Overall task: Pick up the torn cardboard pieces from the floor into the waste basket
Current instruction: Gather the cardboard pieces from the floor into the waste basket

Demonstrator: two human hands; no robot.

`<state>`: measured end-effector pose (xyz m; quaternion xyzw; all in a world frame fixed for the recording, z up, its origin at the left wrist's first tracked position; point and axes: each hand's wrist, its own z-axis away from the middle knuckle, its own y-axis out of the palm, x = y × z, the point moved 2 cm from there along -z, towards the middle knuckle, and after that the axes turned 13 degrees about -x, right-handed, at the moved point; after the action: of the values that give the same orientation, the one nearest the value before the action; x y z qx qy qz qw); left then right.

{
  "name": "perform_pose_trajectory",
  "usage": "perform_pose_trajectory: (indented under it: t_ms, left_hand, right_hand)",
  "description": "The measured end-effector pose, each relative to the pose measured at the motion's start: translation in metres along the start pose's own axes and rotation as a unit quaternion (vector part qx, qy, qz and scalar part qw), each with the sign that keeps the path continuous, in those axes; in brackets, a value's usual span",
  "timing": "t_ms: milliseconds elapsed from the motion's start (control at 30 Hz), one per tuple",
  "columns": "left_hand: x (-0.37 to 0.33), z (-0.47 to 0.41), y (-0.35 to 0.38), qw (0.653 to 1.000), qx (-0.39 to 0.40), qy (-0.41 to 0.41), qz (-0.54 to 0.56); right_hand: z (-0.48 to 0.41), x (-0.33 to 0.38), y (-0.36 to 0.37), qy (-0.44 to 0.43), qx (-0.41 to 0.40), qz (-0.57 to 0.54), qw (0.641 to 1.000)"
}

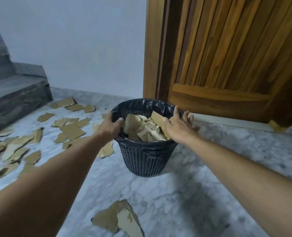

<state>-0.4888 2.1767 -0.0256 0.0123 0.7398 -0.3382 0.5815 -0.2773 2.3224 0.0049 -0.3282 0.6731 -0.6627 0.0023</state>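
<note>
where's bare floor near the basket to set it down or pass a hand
Bare marble floor lies right of the waste basket, up to the wooden door. Another bare strip sits between the basket and the lone cardboard piece nearest the camera. Left of the basket toward the steps it is crowded with torn cardboard pieces.

Left grip (110, 126) clamps the waste basket (145, 161) rim, right grip (179, 128) spread open at the opposite edge, torn cardboard pieces (146, 130) inside and across the floor (158, 194)
</note>
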Motion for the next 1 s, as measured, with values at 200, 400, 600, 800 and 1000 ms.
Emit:
perform_pose_trajectory:
  t_ms: [200, 400, 600, 800, 1000]
  left_hand:
    - [0.068, 0.034, -0.038, 0.999, -0.023, 0.036, -0.022]
    - [0.201, 0.080, -0.092, 0.978, -0.071, -0.021, -0.194]
    - [0.286, 0.105, -0.110, 0.943, -0.005, -0.053, -0.329]
    - [0.337, 0.088, -0.130, 0.923, -0.045, -0.050, -0.378]
    - [0.361, 0.047, -0.151, 0.940, -0.078, -0.090, -0.319]
  right_hand:
    - [0.100, 0.057, 0.039, -0.392, -0.132, 0.003, 0.911]
    - [0.189, 0.071, 0.165, -0.403, 0.082, 0.051, 0.910]
    - [0.225, 0.052, 0.270, -0.184, 0.243, 0.134, 0.943]
    - [0.185, 0.106, 0.318, -0.110, 0.155, 0.070, 0.979]
    - [0.103, 0.167, 0.350, -0.054, 0.156, 0.027, 0.986]
